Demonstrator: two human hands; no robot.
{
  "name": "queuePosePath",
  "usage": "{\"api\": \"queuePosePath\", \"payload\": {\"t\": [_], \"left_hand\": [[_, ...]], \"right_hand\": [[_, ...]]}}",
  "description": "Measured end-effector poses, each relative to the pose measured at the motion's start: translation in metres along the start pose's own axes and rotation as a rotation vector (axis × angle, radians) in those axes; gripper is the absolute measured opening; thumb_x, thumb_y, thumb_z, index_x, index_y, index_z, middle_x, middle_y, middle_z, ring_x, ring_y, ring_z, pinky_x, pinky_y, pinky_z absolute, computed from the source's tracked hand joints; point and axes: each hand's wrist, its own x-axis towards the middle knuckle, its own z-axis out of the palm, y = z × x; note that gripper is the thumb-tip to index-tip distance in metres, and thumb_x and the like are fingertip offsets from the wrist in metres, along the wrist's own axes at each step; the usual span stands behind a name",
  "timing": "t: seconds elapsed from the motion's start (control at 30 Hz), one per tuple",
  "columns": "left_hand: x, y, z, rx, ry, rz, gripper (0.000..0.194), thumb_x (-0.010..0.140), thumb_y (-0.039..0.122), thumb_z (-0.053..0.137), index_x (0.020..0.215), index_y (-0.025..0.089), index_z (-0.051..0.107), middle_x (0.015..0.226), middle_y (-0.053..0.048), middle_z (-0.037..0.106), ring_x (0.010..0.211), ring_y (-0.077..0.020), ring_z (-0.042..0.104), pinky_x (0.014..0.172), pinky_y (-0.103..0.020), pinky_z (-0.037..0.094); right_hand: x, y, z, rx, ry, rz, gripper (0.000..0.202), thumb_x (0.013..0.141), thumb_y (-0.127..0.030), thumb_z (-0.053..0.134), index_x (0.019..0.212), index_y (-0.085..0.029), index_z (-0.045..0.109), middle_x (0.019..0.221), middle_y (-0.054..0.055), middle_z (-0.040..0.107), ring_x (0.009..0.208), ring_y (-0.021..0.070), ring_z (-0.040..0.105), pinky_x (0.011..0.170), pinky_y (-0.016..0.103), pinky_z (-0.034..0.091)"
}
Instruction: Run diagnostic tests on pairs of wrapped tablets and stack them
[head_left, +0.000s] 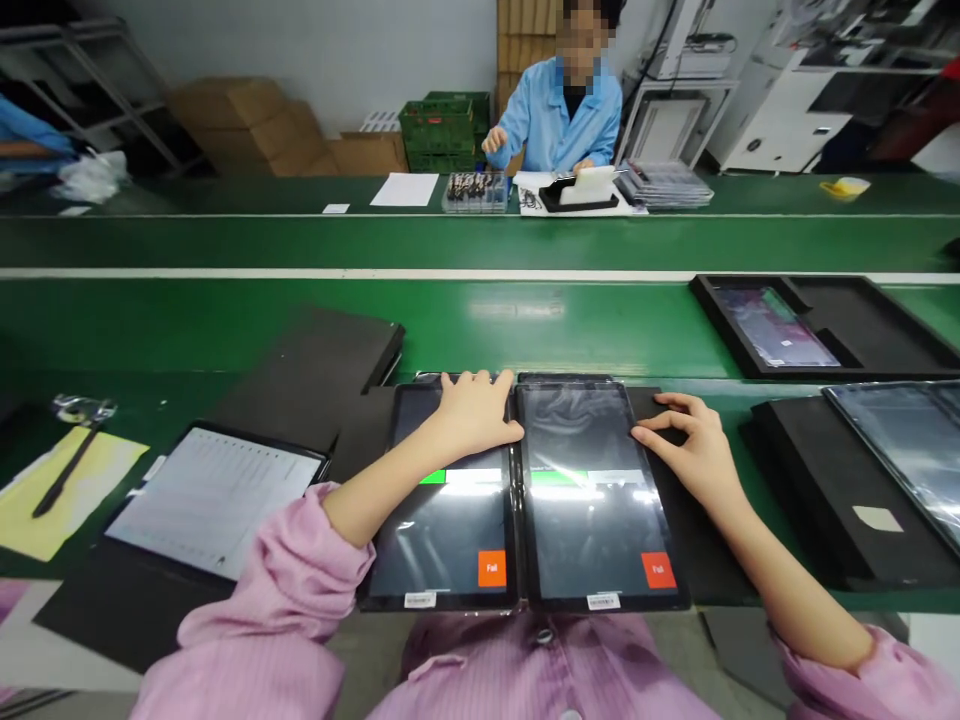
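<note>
Two dark tablets lie side by side before me, each lit with a green bar and an orange-red "Fail" box. Across the upper part of the left tablet (442,540) rests my left hand (480,410), its fingers at the top edge and its thumb out toward the seam. Beside the right tablet (600,545) is my right hand (686,450), thumb tip at the tablet's right edge, fingers apart and partly bent. A white label is stuck at the bottom of each tablet. Black boards beneath them are partly hidden.
A white-screened tablet (217,500) lies left, near yellow paper (67,490) with a black strip. Black boxes (847,490) and a foam tray (885,320) with a tablet stand right. Across the green conveyor (300,240) sits a co-worker (555,120) in blue.
</note>
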Motion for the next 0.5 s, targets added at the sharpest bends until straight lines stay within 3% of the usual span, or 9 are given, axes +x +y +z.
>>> {"api": "queuePosePath", "payload": {"t": [0.17,0.4,0.5], "left_hand": [[0.001,0.005,-0.002,-0.011,-0.034,-0.006,0.063,0.09,0.04,0.058,0.145,0.012,0.047,0.134,-0.027,0.062,0.126,-0.0477,0.057,0.108,-0.074,0.04],[-0.002,-0.005,-0.005,-0.013,-0.04,0.048,0.056,0.095,0.041,0.053,0.143,0.012,0.05,0.133,-0.024,0.065,0.124,-0.0437,0.061,0.107,-0.066,0.045],[-0.004,-0.015,-0.011,-0.017,-0.104,0.132,0.065,0.094,0.04,0.054,0.152,0.013,0.042,0.146,-0.025,0.059,0.133,-0.0428,0.057,0.112,-0.065,0.042]], "right_hand": [[-0.001,0.003,-0.001,0.025,0.0,0.015,0.05,0.078,-0.077,0.069,0.073,-0.028,0.077,0.119,0.01,0.067,0.113,0.0359,0.058,0.105,0.059,0.041],[-0.003,0.004,-0.001,-0.008,-0.007,-0.014,0.045,0.082,-0.072,0.067,0.081,-0.028,0.076,0.12,0.01,0.065,0.115,0.0356,0.056,0.108,0.059,0.036],[-0.003,0.003,-0.001,-0.038,-0.02,-0.024,0.039,0.085,-0.066,0.065,0.09,-0.029,0.075,0.12,0.01,0.064,0.119,0.0367,0.055,0.108,0.06,0.035]]}}
